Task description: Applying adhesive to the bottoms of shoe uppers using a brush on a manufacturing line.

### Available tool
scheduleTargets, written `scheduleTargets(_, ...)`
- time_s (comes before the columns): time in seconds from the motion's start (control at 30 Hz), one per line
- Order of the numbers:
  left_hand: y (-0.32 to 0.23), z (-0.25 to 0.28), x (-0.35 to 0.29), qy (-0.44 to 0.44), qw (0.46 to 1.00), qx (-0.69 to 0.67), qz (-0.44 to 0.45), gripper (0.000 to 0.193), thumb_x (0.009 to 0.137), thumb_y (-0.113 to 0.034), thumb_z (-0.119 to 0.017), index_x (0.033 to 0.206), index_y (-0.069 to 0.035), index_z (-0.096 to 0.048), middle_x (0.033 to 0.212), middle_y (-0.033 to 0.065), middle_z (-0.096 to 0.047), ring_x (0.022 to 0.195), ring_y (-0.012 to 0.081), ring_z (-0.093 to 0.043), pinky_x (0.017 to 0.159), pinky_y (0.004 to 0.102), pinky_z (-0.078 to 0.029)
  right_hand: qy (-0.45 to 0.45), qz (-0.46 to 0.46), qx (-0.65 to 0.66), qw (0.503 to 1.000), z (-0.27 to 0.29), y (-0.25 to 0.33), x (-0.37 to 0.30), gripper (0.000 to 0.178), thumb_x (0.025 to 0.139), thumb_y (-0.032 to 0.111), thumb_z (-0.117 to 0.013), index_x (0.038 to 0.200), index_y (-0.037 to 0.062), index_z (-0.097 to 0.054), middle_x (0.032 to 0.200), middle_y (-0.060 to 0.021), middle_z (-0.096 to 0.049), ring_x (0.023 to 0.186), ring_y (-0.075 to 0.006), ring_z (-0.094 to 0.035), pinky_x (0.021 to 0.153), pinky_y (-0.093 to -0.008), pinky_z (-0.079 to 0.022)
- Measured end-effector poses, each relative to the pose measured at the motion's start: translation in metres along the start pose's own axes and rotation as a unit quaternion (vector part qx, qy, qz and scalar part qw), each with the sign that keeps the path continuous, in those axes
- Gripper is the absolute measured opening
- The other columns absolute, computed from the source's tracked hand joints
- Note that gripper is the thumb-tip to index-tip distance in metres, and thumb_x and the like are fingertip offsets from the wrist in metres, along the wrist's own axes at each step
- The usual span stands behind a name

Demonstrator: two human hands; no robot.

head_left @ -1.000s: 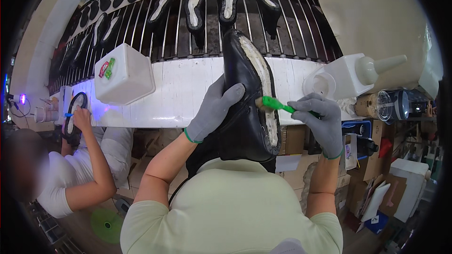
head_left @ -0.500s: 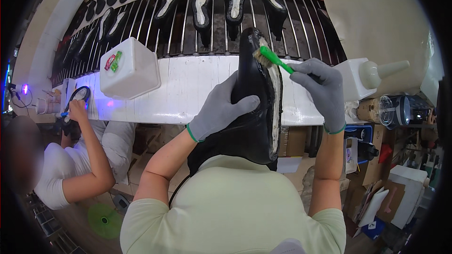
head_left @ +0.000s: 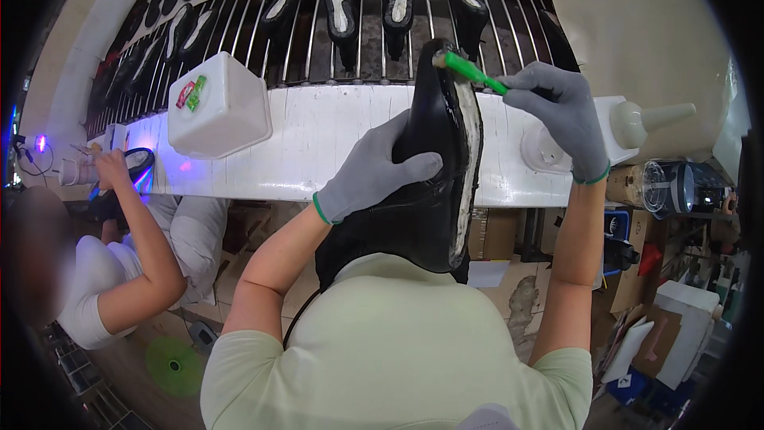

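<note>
White cloth covers the co-worker at the far left, who sits by the table's end with one hand right at a dark shoe. Lower down, a round green disc is on the floor. Next comes a white box standing on the white table, with small red and green wrappers on top. Behind the table stretches a rack of metal bars, where black boots lie with their pale soles up.

In the middle, the person's left hand, in a grey glove, has its grip closed on the side of a black boot, the thumb lying across the leather. This boot is held before the person's chest, over the table's near edge, its toe pointing away and its white sole turned to the right. The bristles of a green-handled brush are at the toe end of that sole. The gloved right hand has its grip pinching the brush handle between thumb and fingers.

Farther right, a white tub is partly hidden by that hand, beside a white bottle with a long nozzle. A clear plastic cup is just past them, and flattened cardboard leans below.
</note>
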State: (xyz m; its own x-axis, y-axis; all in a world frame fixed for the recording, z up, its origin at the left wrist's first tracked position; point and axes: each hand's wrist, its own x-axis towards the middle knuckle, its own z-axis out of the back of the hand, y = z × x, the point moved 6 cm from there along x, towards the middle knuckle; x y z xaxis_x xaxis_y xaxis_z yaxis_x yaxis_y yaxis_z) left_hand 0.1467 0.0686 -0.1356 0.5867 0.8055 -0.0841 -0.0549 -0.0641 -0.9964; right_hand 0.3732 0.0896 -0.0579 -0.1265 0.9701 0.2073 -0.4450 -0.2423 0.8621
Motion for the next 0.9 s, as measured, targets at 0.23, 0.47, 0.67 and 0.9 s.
scheduleTargets(0.23,0.001,0.000,0.000,0.019,0.994,-0.098,0.044,0.052,0.085,-0.032,-0.067,0.120,0.004,-0.054,0.098,0.0054,-0.062,0.087,0.0109,-0.057,0.083,0.0276,-0.047,0.126,0.015,-0.023,0.992,-0.006,0.007,-0.008,0.018,0.074,0.003,-0.075,0.092,0.0007,-0.075,0.072,-0.0034,-0.063,0.064,-0.0069,-0.052,0.058,-0.0226,-0.039)
scheduleTargets(0.47,0.011,0.003,0.000,-0.022,0.991,-0.128,0.036,0.049,0.089,-0.037,-0.062,0.115,0.004,-0.056,0.096,0.0043,-0.061,0.085,0.0101,-0.056,0.079,0.0257,-0.047,0.168,0.017,-0.020,0.985,-0.012,0.007,-0.016,0.021,0.071,0.001,-0.077,0.092,-0.0004,-0.074,0.073,-0.0074,-0.065,0.065,-0.0106,-0.058,0.058,-0.0248,-0.043)
scheduleTargets(0.67,0.014,0.006,-0.001,-0.045,0.987,-0.145,0.047,0.050,0.088,-0.038,-0.062,0.116,0.004,-0.056,0.095,0.0043,-0.061,0.083,0.0092,-0.055,0.077,0.0255,-0.046,0.227,0.001,0.030,0.974,-0.025,0.005,-0.035,0.022,0.072,0.001,-0.078,0.094,0.0008,-0.074,0.076,-0.0084,-0.067,0.068,-0.0128,-0.063,0.061,-0.0262,-0.047)
scheduleTargets(0.9,0.018,0.007,0.001,-0.051,0.987,-0.148,0.033,0.052,0.089,-0.039,-0.061,0.118,0.004,-0.056,0.096,0.0046,-0.061,0.084,0.0093,-0.056,0.077,0.0251,-0.047,0.295,0.023,0.076,0.952,-0.035,0.017,-0.058,0.021,0.076,0.004,-0.077,0.096,0.0021,-0.075,0.078,-0.0069,-0.069,0.068,-0.0131,-0.063,0.062,-0.0253,-0.047)
